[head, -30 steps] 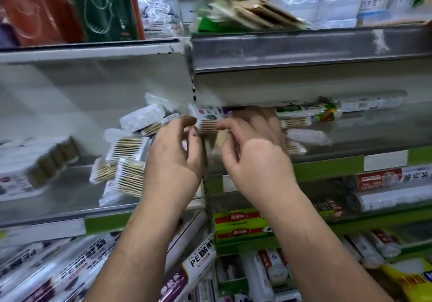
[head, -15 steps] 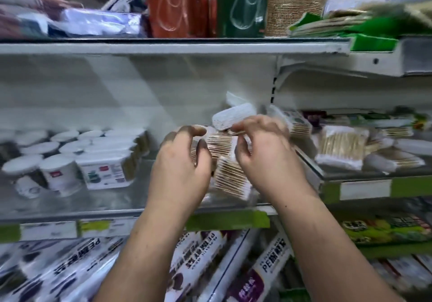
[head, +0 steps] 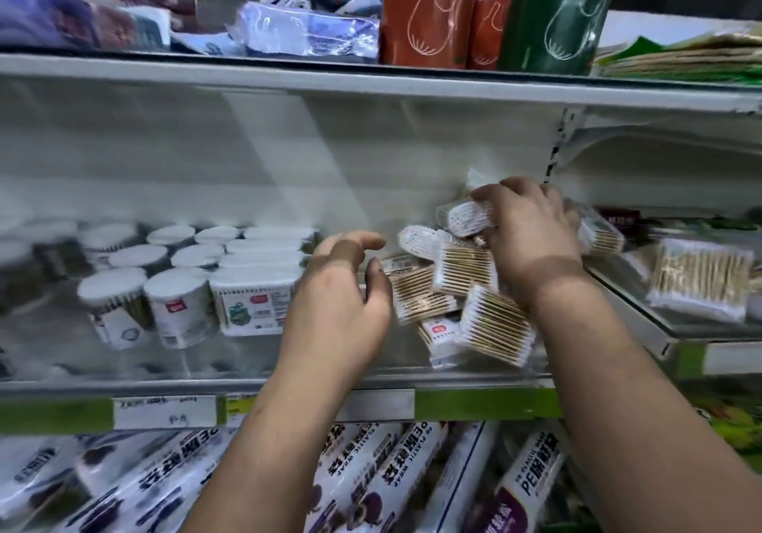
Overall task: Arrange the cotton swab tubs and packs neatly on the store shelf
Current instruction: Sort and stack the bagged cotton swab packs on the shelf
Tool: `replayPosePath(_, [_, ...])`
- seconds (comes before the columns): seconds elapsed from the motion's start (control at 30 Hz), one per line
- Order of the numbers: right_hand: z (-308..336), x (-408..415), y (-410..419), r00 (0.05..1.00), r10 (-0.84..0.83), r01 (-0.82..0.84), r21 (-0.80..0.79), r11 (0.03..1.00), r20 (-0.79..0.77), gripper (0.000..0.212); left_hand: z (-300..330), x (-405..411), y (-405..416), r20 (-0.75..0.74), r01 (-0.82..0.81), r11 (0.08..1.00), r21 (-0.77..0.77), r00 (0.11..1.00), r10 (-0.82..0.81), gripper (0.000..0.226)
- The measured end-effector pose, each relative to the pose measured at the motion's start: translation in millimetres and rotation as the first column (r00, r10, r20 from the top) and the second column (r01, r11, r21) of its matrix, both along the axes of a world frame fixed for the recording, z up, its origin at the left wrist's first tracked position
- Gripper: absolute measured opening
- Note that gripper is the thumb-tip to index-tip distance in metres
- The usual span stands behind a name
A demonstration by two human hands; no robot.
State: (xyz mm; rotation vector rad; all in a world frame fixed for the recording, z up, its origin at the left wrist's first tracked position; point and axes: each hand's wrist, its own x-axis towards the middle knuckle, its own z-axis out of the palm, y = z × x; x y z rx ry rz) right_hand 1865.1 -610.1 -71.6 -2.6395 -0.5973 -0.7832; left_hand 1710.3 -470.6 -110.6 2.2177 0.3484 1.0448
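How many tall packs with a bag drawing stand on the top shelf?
3: a wide orange pack, a narrower orange pack right of it, then a green pack. Others may hide behind.

Two bare forearms and hands, no sleeves

The left hand (head: 338,297) and right hand (head: 532,239) wear no gloves, rings or watch; both forearms enter bare from six o'clock, a shadow band crossing each wrist.

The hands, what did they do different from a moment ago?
The left hand pulled away from the packs and hangs open, holding nothing. The right hand reached further back and grips a pack at the top of the pile. The tubs stayed lined up on the shelf.
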Motion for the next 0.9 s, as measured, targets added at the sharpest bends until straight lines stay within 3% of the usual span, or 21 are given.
replayPosePath(0.13, [10.2,-11.1,1.7,0.999,0.002,-0.005,0.052,0.999,0.046,0.043,2.2,0.7,8.1,0.009,0.055,0.997,-0.053,0.998,-0.054,0.023])
replayPosePath(0.2, [15.8,-22.4,4.4,0.997,0.058,-0.063,0.114,0.991,0.046,0.04,5.5,4.8,10.5,0.048,0.136,0.966,-0.222,0.991,-0.128,0.017])
replayPosePath(0.27, [16.4,-36.4,10.1,0.986,0.158,-0.163,0.151,0.975,0.046,0.038,11.8,10.0,10.8,0.175,0.247,0.835,-0.492,0.967,-0.183,0.01])
replayPosePath(0.33, [11.4,-52.2,18.7,0.963,0.265,-0.271,0.171,0.947,0.056,0.037,19.3,14.3,11.9,0.294,0.36,0.606,-0.709,0.932,-0.21,0.019])
replayPosePath(0.4, [0.3,-66.6,29.8,0.906,0.398,-0.419,0.177,0.891,0.141,0.033,23.9,15.6,16.0,0.38,0.434,0.446,-0.782,0.901,-0.21,0.038])
replayPosePath(0.43, [-6.4,-72.1,35.0,0.871,0.447,-0.48,0.161,0.862,0.202,0.03,24.7,14.3,18.7,0.406,0.45,0.424,-0.786,0.893,-0.196,0.044])
replayPosePath(0.5, [-18.6,-77.6,42.0,0.823,0.499,-0.547,0.143,0.825,0.271,0.027,23.6,10.2,24.7,0.429,0.447,0.449,-0.774,0.891,-0.148,0.047])
replayPosePath(0.73, [-21.1,-74.9,52.6,0.851,0.498,-0.524,0.302,0.797,0.163,0.039,17.0,-5.8,44.7,0.344,0.343,0.613,-0.712,0.931,-0.121,0.051])
replayPosePath(0.9, [-19.8,-90.9,67.5,0.793,0.609,-0.598,0.216,0.772,0.022,0.051,16.4,-14.9,55.0,0.348,0.34,0.659,-0.671,0.929,-0.125,0.049])
